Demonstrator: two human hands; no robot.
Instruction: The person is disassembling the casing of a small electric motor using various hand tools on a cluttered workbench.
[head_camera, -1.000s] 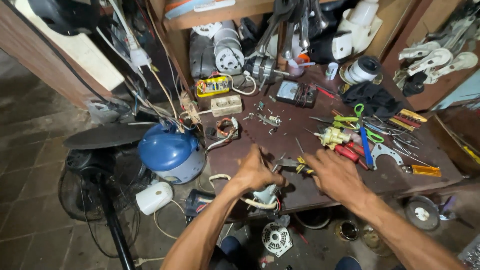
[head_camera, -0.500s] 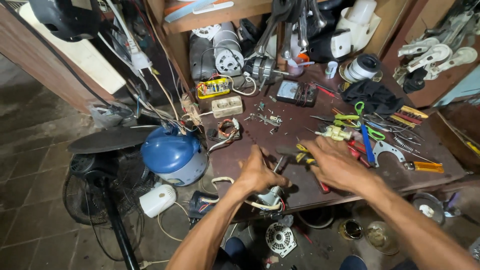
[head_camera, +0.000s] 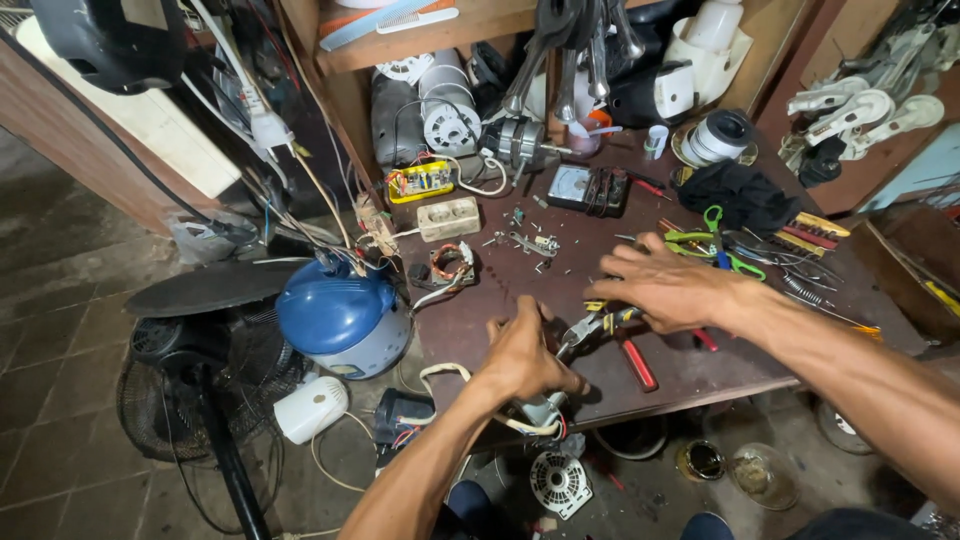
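Head view, one entry per item as I read it.

1. Left hand (head_camera: 522, 355): forearm rises from the bottom edge toward the near edge of the brown workbench (head_camera: 690, 365). Fingers curled shut around a small grey motor part (head_camera: 540, 408) at the bench edge, with a white cable (head_camera: 448, 375) looping out to its left. Knuckles up, thumb side toward the bench.

2. Right hand (head_camera: 668, 288): arm enters from the lower right and crosses the bench, palm down. Fingers spread and open, holding nothing that I can make out. It hovers over, or rests on, the handles of the pliers; I cannot tell which.

3. Pliers (head_camera: 590, 325): yellow-and-dark handles, metal jaws pointing toward the left hand, lying on the bench between the two hands, partly under the right fingertips.

4. Red-handled tool (head_camera: 638, 364): lies flat just beside the pliers, on the near side.

5. Green-handled scissors (head_camera: 712, 238): beyond the right hand, among loose screwdrivers.

6. Analogue meter (head_camera: 575, 185): dark case, far side of the bench.

7. White socket block (head_camera: 448, 217): left far part of the bench, beside a yellow circuit board (head_camera: 420, 181).

8. Blue-and-white rounded appliance (head_camera: 340, 315): beside the bench's left edge, above a black floor fan (head_camera: 190, 370).
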